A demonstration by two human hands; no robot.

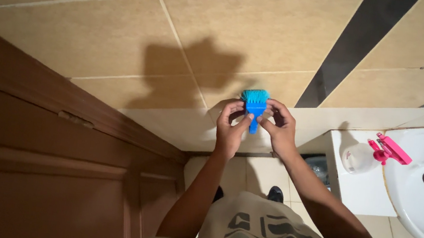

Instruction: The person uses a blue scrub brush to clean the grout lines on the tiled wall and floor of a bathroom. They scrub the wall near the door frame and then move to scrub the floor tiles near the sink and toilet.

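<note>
Blue plastic makes up the small brush (254, 109), with a tuft of teal bristles at its top, and it is held up in front of the beige tiled wall (99, 32), above the pale ledge (169, 122) that runs along the wall's foot. Both hands are on it. The left hand (229, 129) has its fingers (234, 110) curled round the brush's left side, thumb pressed to the handle; the right hand (280, 129) pinches the right side with fingers (274, 107) bent in. So both are clenched on the brush, neither released.

It looks light and stiff in the body, an easy thing to hold between fingertips. The bristles would give under pressure, so the short handle below them is the better place to grip. Smooth plastic may turn slippery when wet.

To the right, on the white surround by the basin (420, 206), stands a clear spray bottle (359, 157) with a pink trigger head, well apart from the hands. A brown wooden door (31, 167) fills the left.
</note>
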